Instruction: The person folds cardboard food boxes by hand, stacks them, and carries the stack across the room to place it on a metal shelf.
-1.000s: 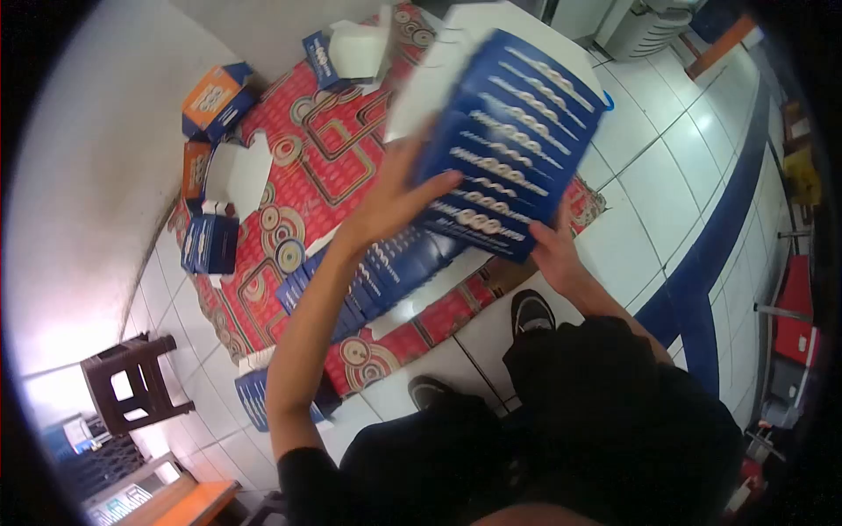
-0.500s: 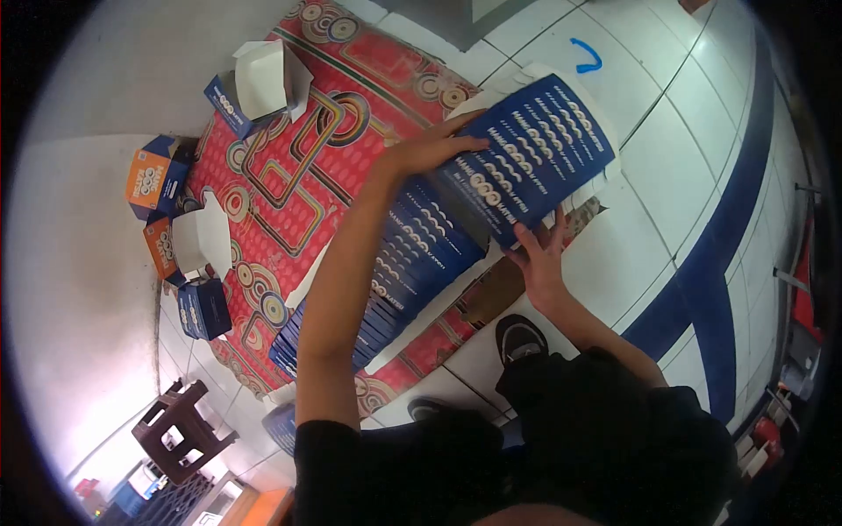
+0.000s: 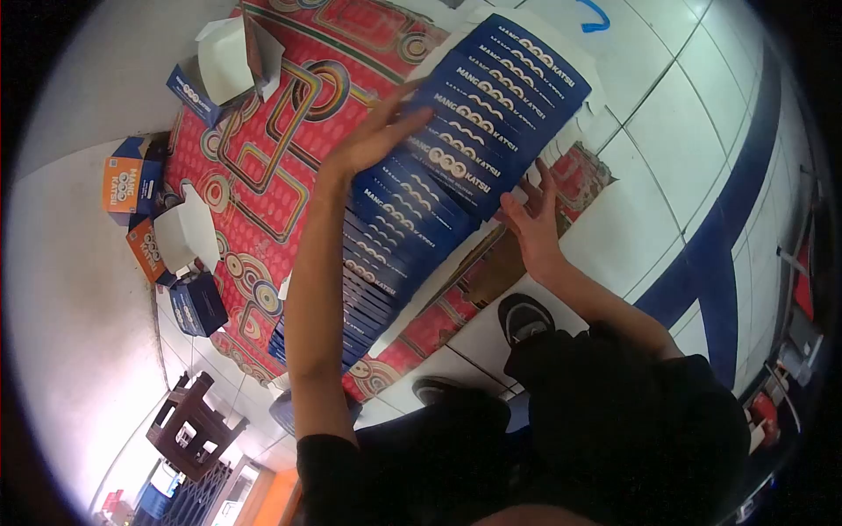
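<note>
A long overlapping row of flat blue printed box blanks [image 3: 478,114] lies on the red patterned mat, lettered "MANG KATSU", with white edges showing along the sides. Over the left edge of the upper blanks rests my left hand [image 3: 377,136], its fingers stretched out and thumb on the printed face. My right hand [image 3: 535,223] is at the right edge, near the lower corner of the upper blanks, fingers apart and fingertips by the cardboard. Lower down, the blanks fan out into narrow strips [image 3: 351,298], partly hidden behind my left forearm.
Folded boxes stand along the wall: an open blue one [image 3: 224,66], an orange-and-blue one [image 3: 132,184], an open white-lined one [image 3: 186,232] and a small blue one [image 3: 198,304]. A brown stool [image 3: 195,425] is at lower left. A blue curved piece [image 3: 596,16] lies on the white tiles.
The upper blanks have come down and left, now lined up with the row beneath. Both hands have loosened around them, the left sliding left along the edge. The camera view has shifted slightly.
</note>
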Demonstrator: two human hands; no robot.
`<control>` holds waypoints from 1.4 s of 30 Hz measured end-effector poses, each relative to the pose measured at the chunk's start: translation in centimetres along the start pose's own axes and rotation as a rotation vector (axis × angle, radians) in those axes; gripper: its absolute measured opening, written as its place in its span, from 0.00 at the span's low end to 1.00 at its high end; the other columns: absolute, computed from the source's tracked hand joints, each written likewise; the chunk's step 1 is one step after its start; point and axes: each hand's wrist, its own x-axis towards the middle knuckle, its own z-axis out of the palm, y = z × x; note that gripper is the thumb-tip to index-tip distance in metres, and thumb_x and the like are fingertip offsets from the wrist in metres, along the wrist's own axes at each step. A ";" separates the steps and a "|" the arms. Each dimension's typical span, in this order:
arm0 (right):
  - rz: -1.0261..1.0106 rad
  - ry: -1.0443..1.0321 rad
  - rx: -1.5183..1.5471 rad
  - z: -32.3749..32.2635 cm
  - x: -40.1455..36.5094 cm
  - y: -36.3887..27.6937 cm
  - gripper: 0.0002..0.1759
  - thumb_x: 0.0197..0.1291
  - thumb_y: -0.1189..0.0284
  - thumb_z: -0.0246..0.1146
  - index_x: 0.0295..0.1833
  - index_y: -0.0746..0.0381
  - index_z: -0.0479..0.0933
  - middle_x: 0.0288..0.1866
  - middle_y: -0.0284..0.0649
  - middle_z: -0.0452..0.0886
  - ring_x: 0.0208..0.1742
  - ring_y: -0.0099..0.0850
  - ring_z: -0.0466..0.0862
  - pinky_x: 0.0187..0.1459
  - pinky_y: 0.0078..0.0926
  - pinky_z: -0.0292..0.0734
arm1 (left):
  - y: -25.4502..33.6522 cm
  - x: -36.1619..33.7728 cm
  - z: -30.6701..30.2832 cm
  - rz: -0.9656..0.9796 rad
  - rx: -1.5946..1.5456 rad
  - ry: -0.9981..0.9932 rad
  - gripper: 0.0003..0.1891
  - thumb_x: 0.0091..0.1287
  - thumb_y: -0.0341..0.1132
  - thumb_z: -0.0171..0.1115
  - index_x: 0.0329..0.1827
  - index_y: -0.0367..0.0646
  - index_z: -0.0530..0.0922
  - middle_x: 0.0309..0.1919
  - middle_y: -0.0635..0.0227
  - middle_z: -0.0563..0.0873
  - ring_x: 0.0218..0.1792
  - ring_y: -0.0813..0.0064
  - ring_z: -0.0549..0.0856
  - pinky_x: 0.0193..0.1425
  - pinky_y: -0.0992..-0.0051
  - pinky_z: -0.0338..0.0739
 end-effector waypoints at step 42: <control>-0.423 -0.272 -0.567 -1.2 1.0 3.8 0.20 0.62 0.65 0.74 0.50 0.65 0.75 0.50 0.46 0.81 0.51 0.36 0.83 0.51 0.33 0.77 | 1.0 2.2 -0.6 0.016 -0.007 -0.047 0.34 0.76 0.51 0.61 0.81 0.50 0.65 0.63 0.57 0.83 0.60 0.69 0.83 0.63 0.72 0.77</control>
